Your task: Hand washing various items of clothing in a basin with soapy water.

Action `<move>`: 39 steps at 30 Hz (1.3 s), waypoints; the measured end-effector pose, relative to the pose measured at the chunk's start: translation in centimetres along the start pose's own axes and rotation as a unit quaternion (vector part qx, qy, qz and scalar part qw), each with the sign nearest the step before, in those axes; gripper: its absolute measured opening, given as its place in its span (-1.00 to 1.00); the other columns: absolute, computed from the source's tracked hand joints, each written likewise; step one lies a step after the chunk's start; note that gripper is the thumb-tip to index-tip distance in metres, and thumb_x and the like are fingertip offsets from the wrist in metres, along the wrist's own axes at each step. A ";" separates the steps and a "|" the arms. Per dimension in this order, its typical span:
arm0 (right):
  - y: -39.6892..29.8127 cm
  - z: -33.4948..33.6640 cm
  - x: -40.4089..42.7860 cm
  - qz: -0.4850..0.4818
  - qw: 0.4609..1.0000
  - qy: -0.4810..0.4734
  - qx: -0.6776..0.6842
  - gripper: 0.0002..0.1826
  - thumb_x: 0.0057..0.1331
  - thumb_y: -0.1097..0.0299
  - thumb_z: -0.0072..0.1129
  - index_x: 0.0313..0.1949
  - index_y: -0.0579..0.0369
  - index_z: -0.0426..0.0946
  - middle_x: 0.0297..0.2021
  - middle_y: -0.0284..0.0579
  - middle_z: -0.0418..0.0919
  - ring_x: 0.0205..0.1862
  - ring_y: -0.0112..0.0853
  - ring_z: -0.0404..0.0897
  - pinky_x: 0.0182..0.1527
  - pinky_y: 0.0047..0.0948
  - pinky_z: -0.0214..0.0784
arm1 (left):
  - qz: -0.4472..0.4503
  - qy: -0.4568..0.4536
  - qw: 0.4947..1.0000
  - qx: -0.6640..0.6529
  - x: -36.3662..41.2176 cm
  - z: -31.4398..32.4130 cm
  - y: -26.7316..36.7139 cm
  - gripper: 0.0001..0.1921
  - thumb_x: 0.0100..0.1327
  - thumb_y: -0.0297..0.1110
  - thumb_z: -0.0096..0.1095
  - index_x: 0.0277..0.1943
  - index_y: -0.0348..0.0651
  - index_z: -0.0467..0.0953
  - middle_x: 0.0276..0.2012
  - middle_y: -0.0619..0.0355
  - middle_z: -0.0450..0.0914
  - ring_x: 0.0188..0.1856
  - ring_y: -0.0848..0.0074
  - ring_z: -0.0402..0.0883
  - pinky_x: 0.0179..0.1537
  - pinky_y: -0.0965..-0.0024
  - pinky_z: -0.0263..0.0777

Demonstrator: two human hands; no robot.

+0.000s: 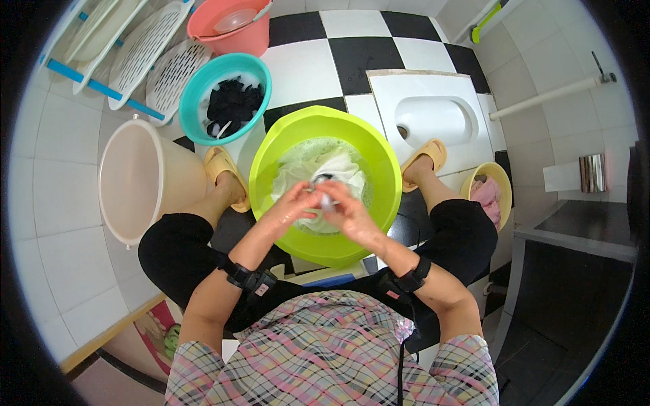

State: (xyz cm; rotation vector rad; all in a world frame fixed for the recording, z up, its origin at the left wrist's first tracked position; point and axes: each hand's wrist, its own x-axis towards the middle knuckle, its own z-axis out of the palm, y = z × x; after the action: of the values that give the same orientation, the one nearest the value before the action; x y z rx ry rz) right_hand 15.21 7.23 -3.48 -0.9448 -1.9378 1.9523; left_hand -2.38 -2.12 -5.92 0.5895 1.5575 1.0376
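A large lime-green plastic basin [386, 167] stands on the floor between my feet, with whitish wet cloth [297, 172] lying in sudsy water inside it. Above the cloth, my left hand [299, 203] and my right hand [340, 205] meet, fingers bent. Between their fingertips is a small, blurred item [325, 178], partly dark and partly pale; what it is cannot be made out. The right hand is blurred too, and whether the item joins the cloth below is hidden by the fingers.
Left of the basin are a turquoise basin [185, 109] of black cloth, a pale bucket [183, 167], a pink bucket [264, 40] and a slatted rack [84, 81]. On the right are a squat toilet [431, 122], a yellow bin [505, 188] holding pink cloth and a dark cabinet [563, 284].
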 end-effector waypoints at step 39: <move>-0.8 -2.1 1.8 -0.056 0.991 0.121 0.032 -0.86 0.32 0.32 -0.07 -0.29 0.12 0.39 -0.54 -0.46 0.32 -0.47 -0.62 0.27 -0.42 -0.65 0.14 | 0.215 0.233 0.928 0.195 -0.9 -1.6 0.1 -0.70 0.11 -0.37 0.21 -0.13 -0.27 0.36 -0.15 -0.05 0.39 -0.08 0.23 0.39 -0.19 0.35 0.34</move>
State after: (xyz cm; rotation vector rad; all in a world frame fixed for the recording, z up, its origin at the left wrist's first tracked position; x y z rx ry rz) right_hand 14.82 10.07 -3.06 -0.9815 -1.7443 1.7382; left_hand -3.73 -3.29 -5.36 1.0499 2.1413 1.2633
